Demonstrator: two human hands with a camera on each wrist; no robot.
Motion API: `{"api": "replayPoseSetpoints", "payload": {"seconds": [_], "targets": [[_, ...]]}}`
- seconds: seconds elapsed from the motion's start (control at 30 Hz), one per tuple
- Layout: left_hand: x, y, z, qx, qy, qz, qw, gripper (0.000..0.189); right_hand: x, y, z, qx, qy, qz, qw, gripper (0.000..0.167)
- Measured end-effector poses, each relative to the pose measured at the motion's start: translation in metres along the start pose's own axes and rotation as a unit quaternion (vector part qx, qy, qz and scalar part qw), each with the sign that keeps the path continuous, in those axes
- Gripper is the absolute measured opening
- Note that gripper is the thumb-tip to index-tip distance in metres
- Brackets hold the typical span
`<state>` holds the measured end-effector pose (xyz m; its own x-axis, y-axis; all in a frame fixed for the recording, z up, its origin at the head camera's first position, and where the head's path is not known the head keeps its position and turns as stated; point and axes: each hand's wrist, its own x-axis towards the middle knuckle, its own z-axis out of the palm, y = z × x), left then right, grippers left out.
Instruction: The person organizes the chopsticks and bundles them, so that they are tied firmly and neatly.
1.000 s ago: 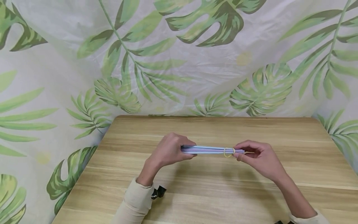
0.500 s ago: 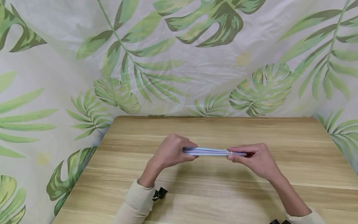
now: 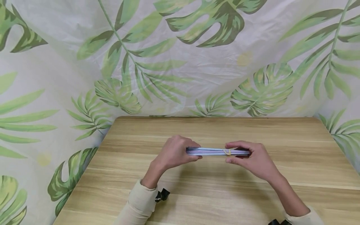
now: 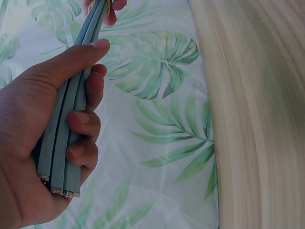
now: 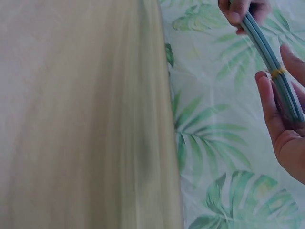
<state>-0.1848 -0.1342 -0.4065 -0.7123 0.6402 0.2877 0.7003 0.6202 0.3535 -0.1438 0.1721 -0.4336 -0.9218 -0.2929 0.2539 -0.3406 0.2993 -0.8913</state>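
A bundle of long thin blue and purple sticks [image 3: 209, 151] is held level above the table. My left hand [image 3: 175, 151] grips its left end; in the left wrist view the thumb [image 4: 71, 62] lies across the sticks and the fingers curl round from the other side. A yellow rubber band [image 3: 228, 152] wraps the bundle toward its right end. My right hand [image 3: 253, 159] is around that end, thumb and fingers spread to either side of the band with gaps showing. In the right wrist view the sticks' end [image 5: 293, 107] reaches to the palm.
Beneath the hands is a wood-grain table [image 3: 211, 193]. A white cloth with green leaf prints [image 3: 197, 62] hangs behind it and at both sides. Black wrist cameras [image 3: 162, 195] sit at the cuffs.
The rubber band has gone from a loose loop at the right fingertips to lying snug around the sticks. My right hand has moved slightly left and its fingers have spread off the band.
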Motion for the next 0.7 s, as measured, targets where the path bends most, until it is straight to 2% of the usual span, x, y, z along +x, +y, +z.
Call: {"api": "replayPoseSetpoints", "payload": {"seconds": [0.2, 0.4, 0.57, 0.7], "targets": [[-0.001, -0.001, -0.005, -0.019, -0.004, -0.016, 0.9997, 0.024, 0.001, 0.003, -0.011, 0.022, 0.008, -0.02, 0.9995, 0.016], [-0.003, -0.005, -0.01, -0.049, -0.02, -0.003, 0.9986, 0.025, 0.0, 0.006, -0.017, 0.036, 0.018, -0.004, 0.9992, 0.016], [-0.004, -0.008, -0.011, -0.071, -0.024, 0.016, 0.997, 0.021, 0.0, 0.008, -0.019, 0.049, 0.013, 0.008, 0.9987, 0.017], [-0.004, -0.009, -0.011, -0.105, -0.024, 0.018, 0.994, 0.021, -0.001, 0.008, -0.018, 0.058, 0.012, 0.009, 0.9982, 0.019]]}}
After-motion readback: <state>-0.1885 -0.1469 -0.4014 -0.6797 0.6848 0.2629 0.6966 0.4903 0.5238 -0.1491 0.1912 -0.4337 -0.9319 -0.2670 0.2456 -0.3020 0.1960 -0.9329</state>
